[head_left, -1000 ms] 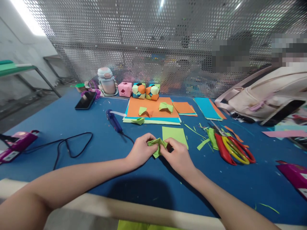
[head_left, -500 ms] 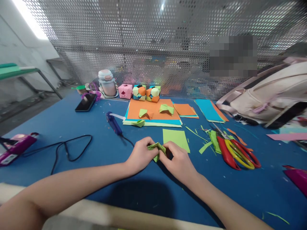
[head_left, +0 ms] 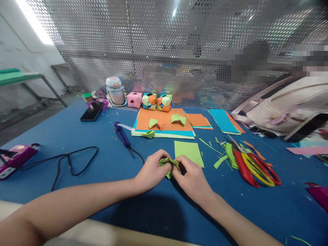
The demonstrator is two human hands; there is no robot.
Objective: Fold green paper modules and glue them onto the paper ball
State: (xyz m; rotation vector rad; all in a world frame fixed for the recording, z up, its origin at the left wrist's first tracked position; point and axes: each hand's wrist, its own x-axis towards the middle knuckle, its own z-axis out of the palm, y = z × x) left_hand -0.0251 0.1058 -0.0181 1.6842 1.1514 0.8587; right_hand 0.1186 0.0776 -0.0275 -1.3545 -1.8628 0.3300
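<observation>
Between my two hands is a folded piece of green paper (head_left: 169, 162), creased into several facets and held just above the blue table. My left hand (head_left: 154, 171) pinches its left side with thumb and fingers. On the right side, my right hand (head_left: 191, 175) grips it the same way, thumb tip close to the left one. Fingers cover part of the paper. Just beyond lies a flat green paper square (head_left: 189, 153). Folded green pieces (head_left: 178, 119) and an orange-green one (head_left: 156, 124) rest on or beside a stack of orange sheets (head_left: 164, 114).
Red and yellow scissors (head_left: 257, 167) lie right among green scraps (head_left: 220, 161). A blue glue gun (head_left: 121, 134) trails a black cord (head_left: 69, 155). Folded paper cubes (head_left: 149, 101), a bottle (head_left: 115, 91) and a phone (head_left: 92, 111) stand or lie behind. A backpack (head_left: 287, 99) sits far right.
The folded green paper has tilted slightly in my fingers, showing more of its upper folds. Both hands keep their grip. The whole view has shifted a little.
</observation>
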